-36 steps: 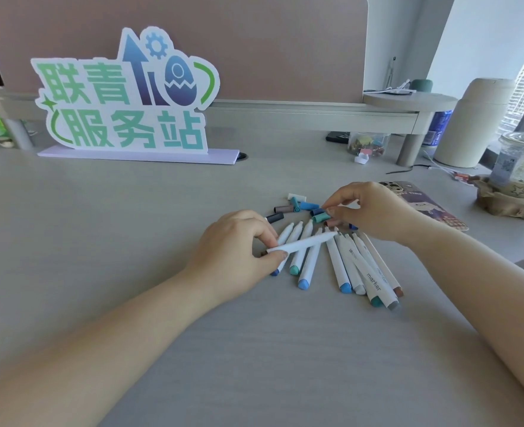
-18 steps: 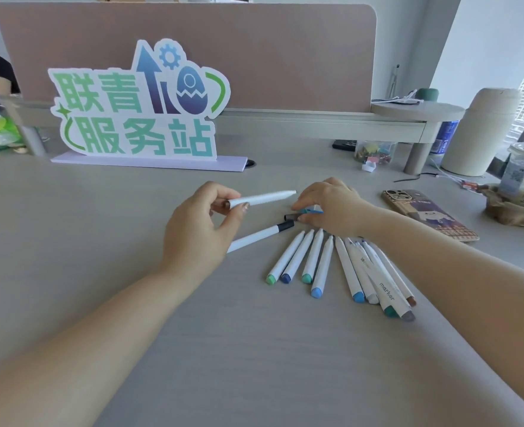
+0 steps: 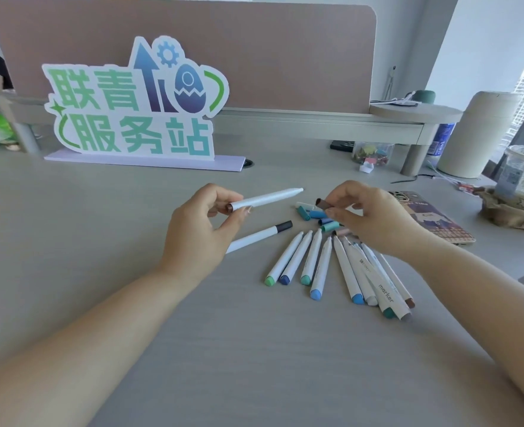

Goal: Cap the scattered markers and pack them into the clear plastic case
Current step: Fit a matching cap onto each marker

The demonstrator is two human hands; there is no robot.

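Note:
My left hand (image 3: 200, 234) pinches a white marker (image 3: 267, 198) with a brown end, its uncapped tip pointing right, held above the desk. My right hand (image 3: 374, 220) pinches a brown cap (image 3: 323, 204) just right of that tip, a short gap between them. A capped marker with a dark cap (image 3: 259, 235) lies below my left hand. Several uncapped markers (image 3: 325, 266) fan out on the desk under my right wrist. Loose caps (image 3: 314, 214) in blue and teal lie in a small pile beneath my right fingers. No clear case is in view.
A phone (image 3: 433, 223) lies right of my right hand. A standing sign (image 3: 137, 103) is at the back, a shelf riser (image 3: 316, 121) behind it. A cup in a holder (image 3: 522, 186), a beige cylinder (image 3: 476, 137) and a small jar of clips (image 3: 371, 154) stand at right.
My right hand has lifted off the cap pile with a brown cap. My left hand keeps the white marker raised, its tip toward that cap. The view has tilted slightly.

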